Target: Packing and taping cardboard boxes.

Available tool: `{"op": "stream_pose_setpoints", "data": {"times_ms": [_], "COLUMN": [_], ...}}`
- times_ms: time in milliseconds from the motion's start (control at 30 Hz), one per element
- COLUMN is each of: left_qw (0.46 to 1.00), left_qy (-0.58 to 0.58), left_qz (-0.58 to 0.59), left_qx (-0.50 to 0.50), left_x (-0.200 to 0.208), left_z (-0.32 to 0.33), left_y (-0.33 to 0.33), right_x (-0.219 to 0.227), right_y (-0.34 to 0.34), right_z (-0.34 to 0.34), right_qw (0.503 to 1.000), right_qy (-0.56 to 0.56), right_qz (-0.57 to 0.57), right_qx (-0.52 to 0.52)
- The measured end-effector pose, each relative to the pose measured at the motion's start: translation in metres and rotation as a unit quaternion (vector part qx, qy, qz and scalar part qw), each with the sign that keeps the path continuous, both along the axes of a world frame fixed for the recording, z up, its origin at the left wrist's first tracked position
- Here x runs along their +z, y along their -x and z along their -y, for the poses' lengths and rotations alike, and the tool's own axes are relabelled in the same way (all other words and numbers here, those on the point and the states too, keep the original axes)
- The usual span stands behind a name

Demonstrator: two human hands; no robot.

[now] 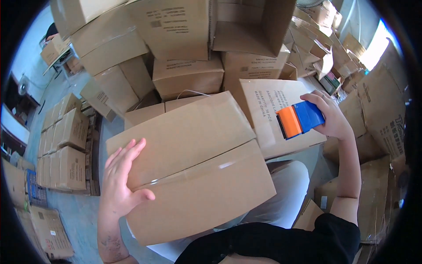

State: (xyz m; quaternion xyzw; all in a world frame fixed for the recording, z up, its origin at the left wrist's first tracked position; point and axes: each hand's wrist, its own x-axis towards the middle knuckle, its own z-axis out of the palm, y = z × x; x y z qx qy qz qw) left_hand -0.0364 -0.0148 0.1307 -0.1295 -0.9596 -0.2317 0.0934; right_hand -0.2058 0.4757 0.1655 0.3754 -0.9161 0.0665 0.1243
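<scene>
A closed cardboard box [198, 176] lies in front of me, over my lap, its two top flaps meeting at a seam. Short shiny bits, which look like clear tape, show near the seam. My left hand [125, 178] rests at the box's left end with fingers spread and the thumb toward the seam. To the right, my right hand [332, 115] grips a blue and orange tape dispenser [301, 119]. Its toothed edge points left, above a printed cardboard panel [268, 99] beyond the box's right end. My right palm is partly hidden by the dispenser.
Stacked cartons [189, 77] rise just beyond the box, with an open carton [239, 35] on top. Taped boxes [66, 149] stand on a pallet at the left. Loose cardboard [378, 105] crowds the right side. A fan [23, 86] stands far left.
</scene>
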Motion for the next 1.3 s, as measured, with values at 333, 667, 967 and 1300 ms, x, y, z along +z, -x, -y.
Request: {"op": "stream_pose_setpoints", "data": {"times_ms": [333,667,967,1300], "left_qw": [0.999,0.999,0.999,0.999], "left_qy": [0.013,0.037,0.024,0.013], "left_qz": [0.001,0.000,-0.017,-0.024], "left_qx": [0.031,0.034,0.042,0.042], "left_x": [-0.006,-0.002,-0.007,-0.006], "left_z": [0.002,-0.001,-0.010,-0.008], "left_y": [-0.003,-0.003,-0.002,0.001], "right_x": [-0.020,-0.013,0.000,-0.004], "right_y": [0.015,0.007,0.000,-0.021], "right_z": [-0.019,0.008,0.106,0.151], "right_qw": [0.999,0.991,0.934,0.905], "right_qy": [0.012,-0.126,-0.315,-0.393], "right_qz": [-0.019,-0.024,-0.109,-0.115], "right_qx": [0.029,-0.029,0.126,0.118]}}
